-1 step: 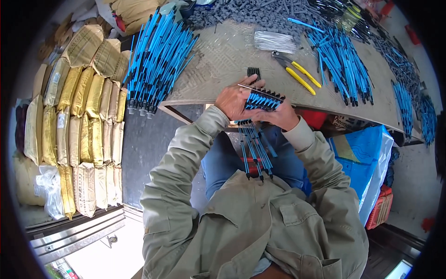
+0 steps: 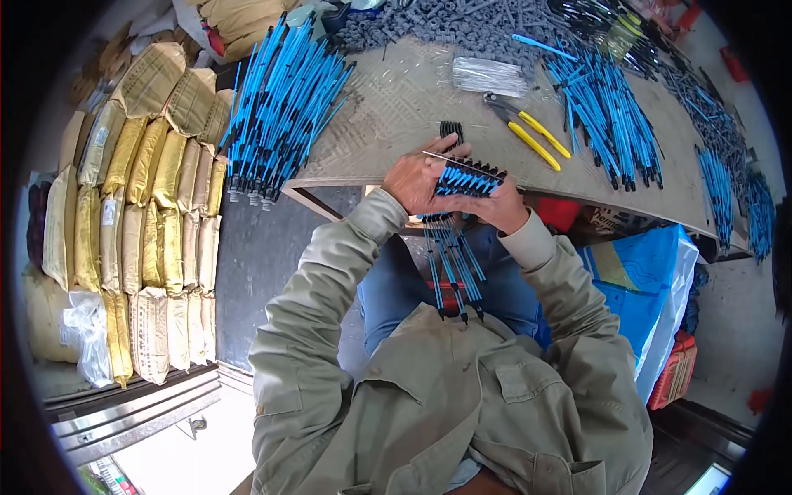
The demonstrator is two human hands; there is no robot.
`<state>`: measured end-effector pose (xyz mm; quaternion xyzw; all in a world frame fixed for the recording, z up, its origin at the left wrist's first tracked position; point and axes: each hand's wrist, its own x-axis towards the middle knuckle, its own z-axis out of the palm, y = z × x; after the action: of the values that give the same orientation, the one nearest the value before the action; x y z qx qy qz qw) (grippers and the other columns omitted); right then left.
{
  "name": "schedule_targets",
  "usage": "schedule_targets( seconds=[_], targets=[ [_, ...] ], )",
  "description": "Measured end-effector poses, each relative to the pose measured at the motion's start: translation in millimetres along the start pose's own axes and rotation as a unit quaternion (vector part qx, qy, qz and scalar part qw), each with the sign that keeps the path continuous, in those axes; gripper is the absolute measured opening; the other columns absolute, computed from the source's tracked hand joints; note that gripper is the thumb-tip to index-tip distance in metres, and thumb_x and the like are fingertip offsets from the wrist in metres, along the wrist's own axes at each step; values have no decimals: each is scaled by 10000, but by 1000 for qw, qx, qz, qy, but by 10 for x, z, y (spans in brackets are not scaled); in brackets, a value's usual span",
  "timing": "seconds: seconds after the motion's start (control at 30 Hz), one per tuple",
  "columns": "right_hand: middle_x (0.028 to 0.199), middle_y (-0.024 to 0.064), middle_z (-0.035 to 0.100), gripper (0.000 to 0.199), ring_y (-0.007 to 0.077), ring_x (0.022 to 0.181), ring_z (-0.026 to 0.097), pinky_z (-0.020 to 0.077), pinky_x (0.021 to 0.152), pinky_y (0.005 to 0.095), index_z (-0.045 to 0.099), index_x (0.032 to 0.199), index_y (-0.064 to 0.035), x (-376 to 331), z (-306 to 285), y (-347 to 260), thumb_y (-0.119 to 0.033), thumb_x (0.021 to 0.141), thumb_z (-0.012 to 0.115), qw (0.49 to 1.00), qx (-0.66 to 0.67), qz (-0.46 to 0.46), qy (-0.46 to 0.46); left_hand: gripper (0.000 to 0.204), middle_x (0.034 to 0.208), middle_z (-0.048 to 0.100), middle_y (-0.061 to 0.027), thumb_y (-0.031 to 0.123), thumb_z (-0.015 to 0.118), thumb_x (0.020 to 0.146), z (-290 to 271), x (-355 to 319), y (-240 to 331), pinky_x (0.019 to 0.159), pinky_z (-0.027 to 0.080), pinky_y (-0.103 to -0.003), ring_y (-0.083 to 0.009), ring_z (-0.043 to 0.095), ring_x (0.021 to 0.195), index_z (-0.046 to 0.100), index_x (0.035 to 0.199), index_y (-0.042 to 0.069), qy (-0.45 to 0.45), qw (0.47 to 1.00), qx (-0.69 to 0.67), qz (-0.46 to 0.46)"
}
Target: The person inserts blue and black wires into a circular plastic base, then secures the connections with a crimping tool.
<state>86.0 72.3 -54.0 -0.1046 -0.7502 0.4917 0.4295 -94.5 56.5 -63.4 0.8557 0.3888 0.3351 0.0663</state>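
Note:
Both my hands hold a row of thin blue tubes with black fittings (image 2: 467, 181) just past the near edge of the table. My left hand (image 2: 408, 183) is closed around its left end. At the right end, my right hand (image 2: 506, 208) has its fingers wrapped against the tubes. A thin straight wire (image 2: 462, 161) lies across the top of the row, close to the left fingers. Below the hands, several tube ends (image 2: 452, 272) hang down over my lap. A small group of black tips (image 2: 450, 129) pokes out beyond the left fingers.
Yellow-handled cutters (image 2: 532, 139) lie on the table (image 2: 379, 107), near a bundle of thin metal wires (image 2: 492, 76). Blue tubes are heaped at left (image 2: 285, 107) and right (image 2: 606, 124). Grey fittings (image 2: 437, 33) pile up behind. Stacked packages (image 2: 140, 214) stand at left, a blue sack (image 2: 639, 276) at right.
The hanging tube ends have shifted slightly. Both hands keep their hold in nearly the same place.

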Motion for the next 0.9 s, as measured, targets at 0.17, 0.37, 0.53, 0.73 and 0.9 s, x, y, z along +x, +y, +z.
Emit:
schedule_targets(
  seconds=[0.17, 0.37, 0.53, 0.73, 0.9],
  targets=[
    [894, 67, 671, 263, 112, 794, 622, 497, 681, 240, 620, 1025, 17, 26, 256, -34, -100, 795, 673, 983, 112, 93, 116, 703, 1233, 513, -166, 519, 659, 714, -45, -57, 31, 936, 418, -422, -350, 479, 1143, 500, 1210, 46, -52, 997, 37, -52],
    [896, 79, 674, 201, 109, 791, 626, 499, 675, 235, 624, 991, 43, 240, 48, -718, -77, 830, 631, 961, 177, 121, 177, 647, 1108, 589, -161, 452, 685, 745, -320, 239, 417, 873, 461, -380, -281, 556, 1058, 508, 1163, -9, -49, 998, -41, -4],
    [914, 162, 655, 236, 219, 830, 649, 544, 683, 306, 560, 1031, 82, 110, -218, -1407, -55, 839, 575, 977, 136, 66, 151, 362, 926, 632, -47, 214, 675, 807, -224, 434, 1111, 801, 474, -293, -137, 590, 901, 556, 1075, 1, -69, 878, -463, -100],
    [948, 110, 655, 271, 180, 880, 626, 509, 760, 298, 572, 1054, 51, -416, -313, -1174, -139, 861, 599, 950, 187, 154, 196, 172, 905, 639, -45, 129, 633, 840, 800, 62, 1182, 734, 486, -282, -112, 601, 808, 609, 978, 29, -31, 768, -605, -208],
    [933, 151, 646, 299, 231, 885, 641, 529, 770, 334, 535, 1068, 54, -1144, -456, -483, -150, 861, 607, 918, 181, 241, 256, 276, 953, 638, -56, 180, 661, 795, 1497, -228, 1341, 779, 481, -318, -157, 598, 850, 609, 1031, 46, -34, 856, -446, -260]
  ],
)
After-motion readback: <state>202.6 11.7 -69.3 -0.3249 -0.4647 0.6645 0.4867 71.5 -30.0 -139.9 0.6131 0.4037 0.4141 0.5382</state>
